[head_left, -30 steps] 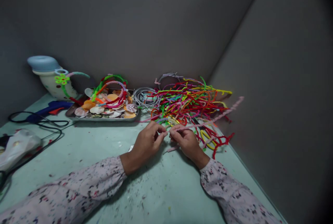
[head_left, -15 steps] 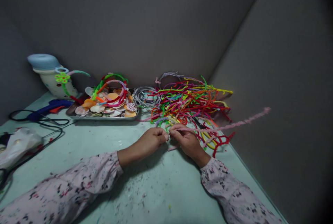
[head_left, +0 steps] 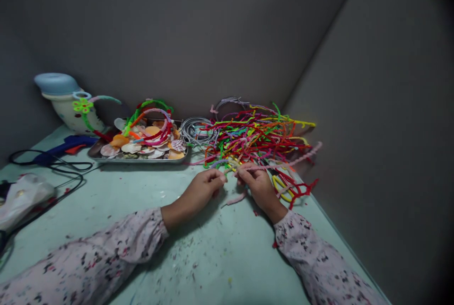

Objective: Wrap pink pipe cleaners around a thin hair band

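My right hand [head_left: 258, 189] pinches a fuzzy pink pipe cleaner [head_left: 294, 163], whose long free end sticks out to the right and slightly up. Just left of it, my left hand [head_left: 204, 191] has thumb and fingertips pressed together; what lies in that pinch is too small to tell. A narrow gap separates the two hands. Behind them spreads a tangled heap of coloured pipe cleaners [head_left: 262, 135]. A short pink piece [head_left: 236, 199] lies on the table below the right fingers. Yellow-handled scissors [head_left: 280, 184] are partly hidden beside my right hand.
A metal tray [head_left: 138, 161] of seashells with pipe-cleaner hoops [head_left: 166, 130] on it stands back left. Coiled grey wire [head_left: 198, 131] sits beside it. Further left are a blue glue gun [head_left: 58, 150], its black cord, a lidded bottle [head_left: 67, 111] and a white plastic bag [head_left: 28, 196].
My hands have drawn slightly apart. The free end of the pink pipe cleaner has come in to the left, so less of it reaches past the heap.
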Motion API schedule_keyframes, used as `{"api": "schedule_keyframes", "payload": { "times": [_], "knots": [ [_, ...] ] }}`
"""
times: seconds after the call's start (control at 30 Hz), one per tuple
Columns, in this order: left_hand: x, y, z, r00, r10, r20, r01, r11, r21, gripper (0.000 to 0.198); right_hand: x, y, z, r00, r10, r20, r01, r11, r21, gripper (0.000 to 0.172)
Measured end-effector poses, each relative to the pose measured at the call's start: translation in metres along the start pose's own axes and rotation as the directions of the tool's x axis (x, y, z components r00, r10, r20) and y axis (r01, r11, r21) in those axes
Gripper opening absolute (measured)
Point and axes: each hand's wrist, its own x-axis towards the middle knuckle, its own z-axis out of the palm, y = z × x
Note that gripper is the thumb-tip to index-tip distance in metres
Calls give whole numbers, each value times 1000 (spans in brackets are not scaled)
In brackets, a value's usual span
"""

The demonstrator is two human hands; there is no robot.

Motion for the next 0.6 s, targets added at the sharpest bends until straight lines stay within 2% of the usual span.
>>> {"api": "schedule_keyframes", "payload": {
  "times": [0.1, 0.23, 0.4, 0.5, 0.6],
  "knots": [
    [-2, -3, 1, 969, 221, -115, -177, 935, 307, 25, 0, 3, 2, 1000, 1, 2, -1, 1000, 13, 26],
    [-4, -3, 2, 919, 386, -79, -274, 770, 577, 26, -3, 4, 5, 998, -25, 49, 25, 1000, 7, 23],
    [-4, -1, 1, 890, 452, -64, -307, 696, 650, 13, -4, 3, 5, 995, -45, 90, 47, 998, -27, 21],
    [-5, 2, 1, 882, 469, -51, -334, 696, 635, 13, -4, 4, 4, 995, -33, 98, 34, 999, -16, 21],
    [-6, 3, 1, 894, 446, -48, -333, 731, 595, 11, -4, 5, 4, 994, -22, 105, 22, 1000, 5, 22]
  ]
}}
